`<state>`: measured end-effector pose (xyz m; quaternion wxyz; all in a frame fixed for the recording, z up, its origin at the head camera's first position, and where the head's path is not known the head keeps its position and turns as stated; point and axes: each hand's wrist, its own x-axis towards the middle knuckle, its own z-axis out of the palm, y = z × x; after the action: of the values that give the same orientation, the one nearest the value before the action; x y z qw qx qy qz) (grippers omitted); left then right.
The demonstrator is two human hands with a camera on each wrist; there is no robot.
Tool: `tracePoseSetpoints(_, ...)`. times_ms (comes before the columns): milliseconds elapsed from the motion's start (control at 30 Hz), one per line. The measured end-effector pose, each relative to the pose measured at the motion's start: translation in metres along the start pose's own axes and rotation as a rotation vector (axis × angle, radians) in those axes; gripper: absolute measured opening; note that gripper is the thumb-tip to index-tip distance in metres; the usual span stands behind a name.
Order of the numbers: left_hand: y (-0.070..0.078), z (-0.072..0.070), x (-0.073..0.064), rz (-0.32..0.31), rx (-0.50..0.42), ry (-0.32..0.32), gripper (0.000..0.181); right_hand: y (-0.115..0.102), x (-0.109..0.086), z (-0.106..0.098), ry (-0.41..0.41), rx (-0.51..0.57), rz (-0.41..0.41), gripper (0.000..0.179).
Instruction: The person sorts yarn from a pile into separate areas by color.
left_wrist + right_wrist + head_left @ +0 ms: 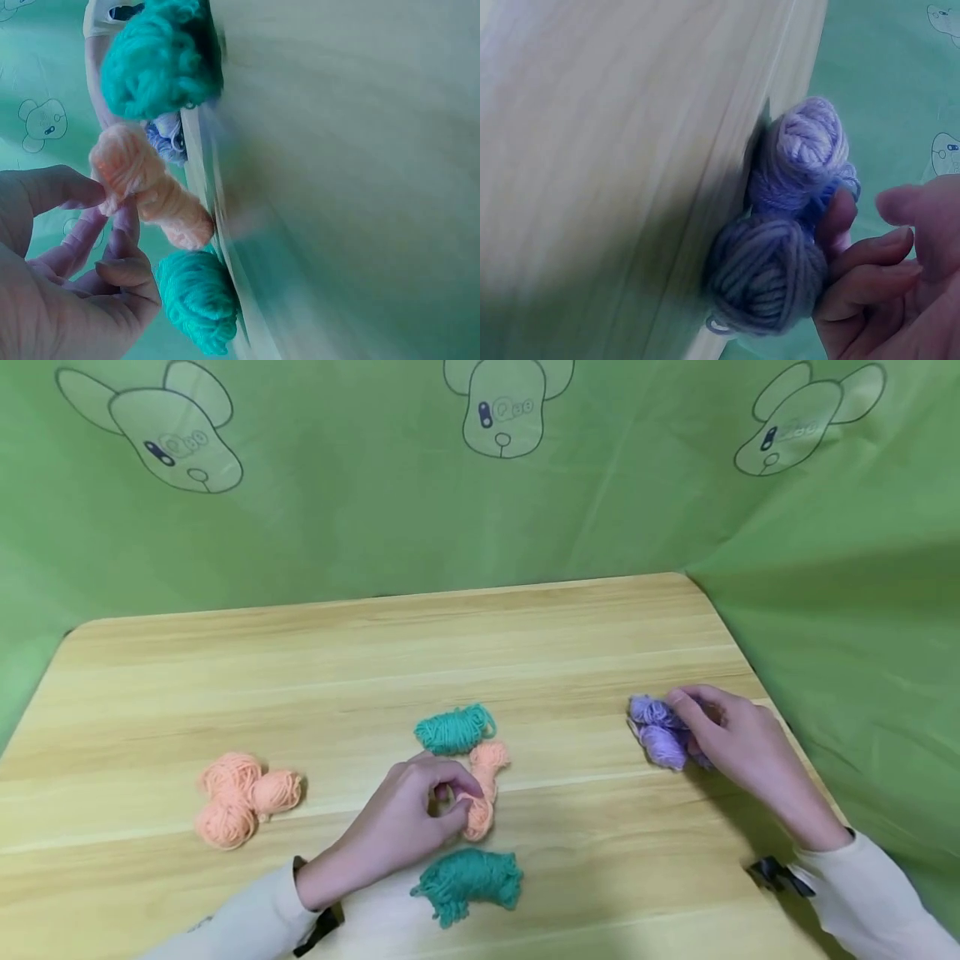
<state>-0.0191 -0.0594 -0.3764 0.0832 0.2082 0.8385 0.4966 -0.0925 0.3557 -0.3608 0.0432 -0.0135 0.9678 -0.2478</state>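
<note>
My left hand (393, 814) pinches one end of a peach yarn skein (489, 767) between thumb and fingers. In the left wrist view the skein (142, 184) slants, its far end close to the tabletop. A teal yarn skein (453, 731) lies just beyond it, and another teal skein (471, 878) lies on the near side. At the right, my right hand (738, 747) is beside a cluster of purple yarn balls (662, 745). In the right wrist view its fingers touch the purple yarn (769, 277), while the thumb stands apart from it.
A cluster of peach yarn balls (231, 800) lies on the left part of the wooden table (337, 668). Green cloth (360, 510) with printed animal heads hangs behind the table and along its right side.
</note>
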Motion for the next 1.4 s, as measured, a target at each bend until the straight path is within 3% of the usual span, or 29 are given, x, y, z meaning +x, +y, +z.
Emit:
tracePoseSetpoints(167,-0.001,-0.004,-0.004,0.011,0.000,0.000,0.023,-0.003,-0.004,-0.001,0.017,0.013,-0.005,0.062)
tracePoseSetpoints(367,0.003,-0.012,-0.010,0.050,0.004,0.007,0.023,-0.008,-0.006,-0.005,0.128,0.008,-0.031,0.058)
tracePoseSetpoints(700,0.005,-0.028,-0.027,0.037,0.040,0.050,0.025,-0.019,-0.007,-0.001,0.270,0.075,-0.071,0.045)
tracePoseSetpoints(900,0.002,-0.035,-0.040,0.056,0.063,0.096,0.028,-0.032,-0.006,0.007,0.342,0.153,-0.163,0.030)
tracePoseSetpoints(1100,-0.002,-0.043,-0.051,0.028,0.086,0.134,0.033,-0.049,-0.005,0.014,0.320,0.221,-0.264,0.023)
tracePoseSetpoints(1400,-0.013,-0.054,-0.070,-0.011,0.141,0.183,0.032,-0.072,-0.012,0.019,0.219,0.279,-0.304,0.017)
